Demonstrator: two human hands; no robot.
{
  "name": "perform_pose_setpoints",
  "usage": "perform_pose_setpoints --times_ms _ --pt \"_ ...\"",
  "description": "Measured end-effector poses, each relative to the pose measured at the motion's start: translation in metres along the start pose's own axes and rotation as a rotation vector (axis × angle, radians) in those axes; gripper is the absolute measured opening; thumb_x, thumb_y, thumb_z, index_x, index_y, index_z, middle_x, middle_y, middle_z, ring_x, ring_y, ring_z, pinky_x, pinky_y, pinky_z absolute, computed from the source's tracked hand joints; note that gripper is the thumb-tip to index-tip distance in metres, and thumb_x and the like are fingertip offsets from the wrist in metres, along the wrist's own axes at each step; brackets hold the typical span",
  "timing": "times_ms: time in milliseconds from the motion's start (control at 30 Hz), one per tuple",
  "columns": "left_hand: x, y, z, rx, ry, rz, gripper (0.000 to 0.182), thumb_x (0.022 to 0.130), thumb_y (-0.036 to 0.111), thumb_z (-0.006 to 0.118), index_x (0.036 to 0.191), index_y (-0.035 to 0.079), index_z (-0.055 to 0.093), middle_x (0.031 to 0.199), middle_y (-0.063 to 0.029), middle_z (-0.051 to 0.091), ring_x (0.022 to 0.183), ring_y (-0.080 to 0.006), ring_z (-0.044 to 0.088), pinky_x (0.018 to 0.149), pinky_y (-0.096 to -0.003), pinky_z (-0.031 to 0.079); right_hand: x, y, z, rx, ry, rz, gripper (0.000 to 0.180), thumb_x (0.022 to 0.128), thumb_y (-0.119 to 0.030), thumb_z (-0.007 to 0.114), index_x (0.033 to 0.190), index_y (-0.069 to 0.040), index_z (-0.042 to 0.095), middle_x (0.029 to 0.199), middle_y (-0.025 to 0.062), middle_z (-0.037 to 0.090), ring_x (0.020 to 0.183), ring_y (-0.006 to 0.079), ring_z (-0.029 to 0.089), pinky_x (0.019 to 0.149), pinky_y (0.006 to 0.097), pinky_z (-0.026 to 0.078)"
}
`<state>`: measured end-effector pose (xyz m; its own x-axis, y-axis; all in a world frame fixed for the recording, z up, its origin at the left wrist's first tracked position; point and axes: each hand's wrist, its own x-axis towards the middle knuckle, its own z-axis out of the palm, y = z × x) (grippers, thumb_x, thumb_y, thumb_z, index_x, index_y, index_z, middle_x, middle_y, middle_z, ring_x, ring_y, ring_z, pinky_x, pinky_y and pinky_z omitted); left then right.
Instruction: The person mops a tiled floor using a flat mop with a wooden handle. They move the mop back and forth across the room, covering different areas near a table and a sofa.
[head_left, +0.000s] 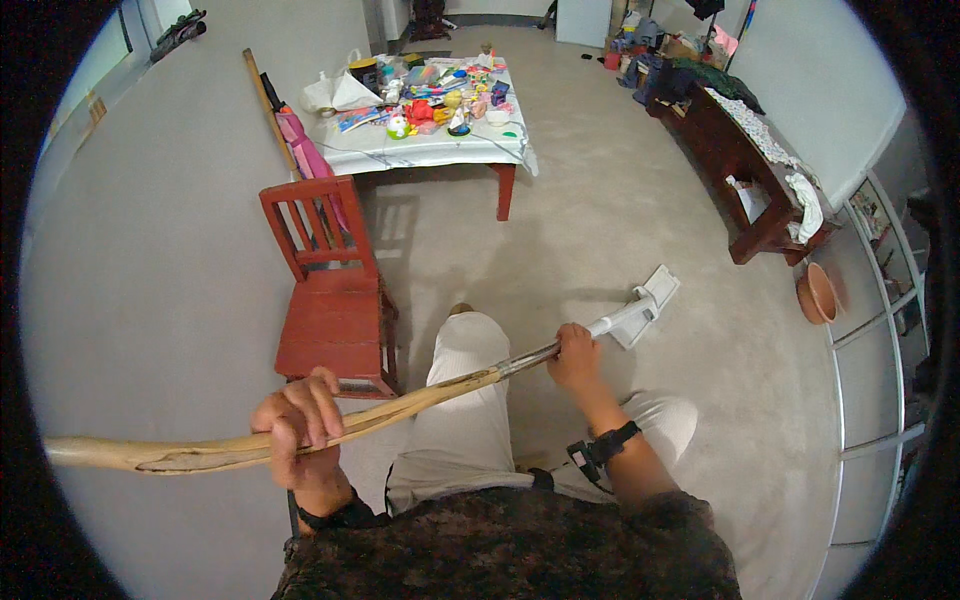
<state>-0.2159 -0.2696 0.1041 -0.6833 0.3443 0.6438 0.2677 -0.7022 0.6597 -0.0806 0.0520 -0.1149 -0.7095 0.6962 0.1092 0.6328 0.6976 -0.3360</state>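
A long, peeled wooden pole (420, 403) runs across my lap, cracked along its length. Its right end meets a thinner grey tube (529, 360), which leads to a white flat mop head (651, 304) low over the floor at the right. My left hand (304, 424) is wrapped around the thick part of the pole, left of my knee. Around the tube, close to the mop head, my right hand (576, 358) is closed. Whether the mop head touches the floor I cannot tell.
A red wooden chair (330, 322) stands at my left. Beyond it, a table with a white cloth (450, 154) carries toys and bags; a pink umbrella (300, 142) leans beside it. At right are a dark wooden bench (757, 180), an orange-brown basin (816, 294) and a glazed metal-framed door (862, 390).
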Motion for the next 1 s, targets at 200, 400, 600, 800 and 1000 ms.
perform_pose_setpoints --times_ms 200,400,600,800,1000 --pt "-0.005 0.030 -0.006 -0.080 0.037 0.166 0.028 0.098 0.024 0.048 0.071 0.017 0.040 0.057 0.0040 0.043 0.055 -0.0088 0.043 0.077 -0.0341 0.033 -0.031 -0.024 -0.006 0.001 -0.038 -0.123 0.037 0.071 -0.020 0.074 0.102 -0.008 0.059 0.105 0.0125 0.061 0.106 0.0318 0.057 0.089 0.0465 0.042" --pt "-0.008 0.064 -0.018 -0.128 0.190 0.332 0.026 0.100 0.022 0.043 0.075 0.016 0.042 0.059 0.0047 0.039 0.056 -0.0076 0.040 0.077 -0.0337 0.033 -0.064 -0.056 -0.032 0.006 -0.135 -0.292 0.029 0.074 -0.018 0.072 0.097 -0.004 0.060 0.103 0.0153 0.063 0.101 0.0346 0.059 0.085 0.0480 0.045" --pt "0.000 0.107 -0.029 -0.111 0.193 0.488 0.020 0.099 0.017 0.048 0.080 0.014 0.043 0.062 0.0044 0.039 0.060 -0.0084 0.040 0.085 -0.0346 0.035 -0.087 -0.086 -0.050 0.094 -0.233 -0.446 0.024 0.074 -0.022 0.072 0.087 -0.004 0.063 0.085 0.0171 0.066 0.087 0.0387 0.063 0.081 0.0505 0.047" --pt "0.006 0.117 -0.027 -0.126 0.187 0.531 0.010 0.099 0.014 0.049 0.090 0.009 0.049 0.061 0.0041 0.040 0.057 -0.0085 0.042 0.085 -0.0346 0.036 -0.097 -0.100 -0.056 0.351 -0.223 -0.521 0.020 0.073 -0.019 0.071 0.080 -0.005 0.059 0.074 0.0164 0.063 0.075 0.0405 0.061 0.068 0.0504 0.047" --pt "0.011 0.091 -0.011 -0.152 0.139 0.452 0.014 0.102 0.016 0.046 0.090 0.010 0.049 0.057 0.0059 0.038 0.049 -0.0063 0.038 0.077 -0.0308 0.036 -0.084 -0.091 -0.052 0.290 -0.222 -0.425 0.020 0.073 -0.024 0.070 0.082 -0.009 0.061 0.076 0.0149 0.065 0.078 0.0403 0.063 0.066 0.0529 0.048"
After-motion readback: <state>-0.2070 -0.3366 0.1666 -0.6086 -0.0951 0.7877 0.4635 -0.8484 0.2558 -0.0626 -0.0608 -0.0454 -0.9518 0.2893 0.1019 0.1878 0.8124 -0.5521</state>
